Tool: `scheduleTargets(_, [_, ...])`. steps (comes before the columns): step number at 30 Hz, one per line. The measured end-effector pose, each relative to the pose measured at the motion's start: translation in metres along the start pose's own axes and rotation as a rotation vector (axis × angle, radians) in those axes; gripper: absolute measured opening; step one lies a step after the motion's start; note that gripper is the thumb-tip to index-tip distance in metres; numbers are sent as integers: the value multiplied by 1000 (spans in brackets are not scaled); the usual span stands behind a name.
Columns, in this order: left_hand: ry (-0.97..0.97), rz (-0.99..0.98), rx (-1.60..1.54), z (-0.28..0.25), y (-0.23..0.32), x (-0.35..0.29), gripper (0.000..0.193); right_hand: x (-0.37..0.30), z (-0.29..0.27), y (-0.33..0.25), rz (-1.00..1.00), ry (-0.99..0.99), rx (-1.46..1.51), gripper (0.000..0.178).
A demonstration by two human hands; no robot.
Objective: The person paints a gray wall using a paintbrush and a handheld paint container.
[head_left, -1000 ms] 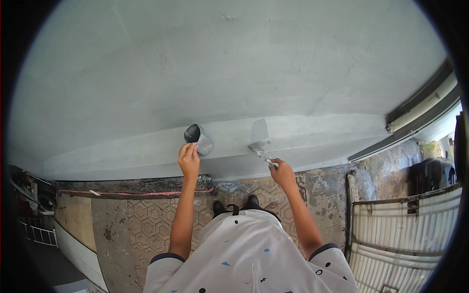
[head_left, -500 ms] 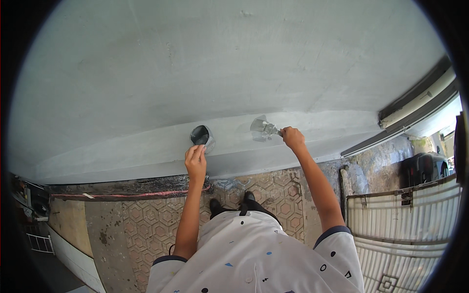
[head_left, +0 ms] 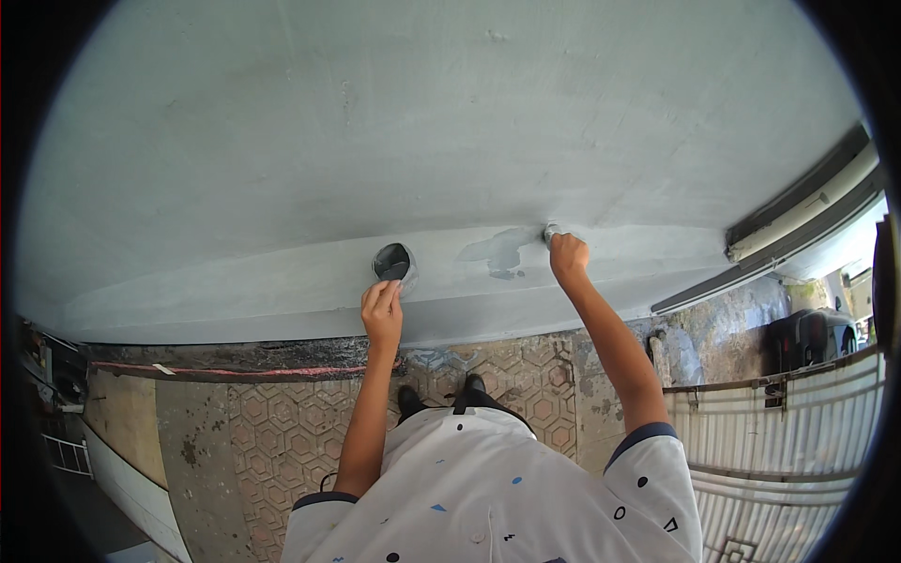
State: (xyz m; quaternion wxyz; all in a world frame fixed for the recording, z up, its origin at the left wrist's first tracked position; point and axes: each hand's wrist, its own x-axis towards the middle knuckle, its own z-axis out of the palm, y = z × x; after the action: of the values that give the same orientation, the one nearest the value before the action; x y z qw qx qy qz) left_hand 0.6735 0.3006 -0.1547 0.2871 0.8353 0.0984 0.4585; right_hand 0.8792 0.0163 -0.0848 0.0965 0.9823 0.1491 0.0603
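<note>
Wall (head_left: 450,122) spreads beyond our fingers (head_left: 386,294), with a darker grey patch (head_left: 504,251) between our two hands. Our left hand (head_left: 381,314) pinches a can (head_left: 410,270) by its near rim, the opening just past the fingertips; our right hand (head_left: 569,258) curls tightly round a brush (head_left: 551,231), its visible end just beyond the knuckles.

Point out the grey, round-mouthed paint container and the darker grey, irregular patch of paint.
Grey, round-mouthed paint container (head_left: 411,270): head view, outer wall, right of its opening.
Darker grey, irregular patch of paint (head_left: 505,251): head view, its wide middle.
</note>
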Motion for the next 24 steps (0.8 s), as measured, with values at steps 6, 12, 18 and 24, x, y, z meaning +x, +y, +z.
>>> scheduleTargets(6, [19,-70,-16,-2,-3,0,18,-23,-52,-86,-131,-102,300,21])
scheduleTargets(12, [25,-32,8,-1,1,3,16,-19,-35,-78,-131,-208,394,18])
scheduleTargets(18, [25,-26,24,-2,0,3,16,8,13,51,274,-243,208,22])
scheduleTargets(24, [38,-36,23,-2,-2,-2,16,2,-16,137,378,-156,-126,14])
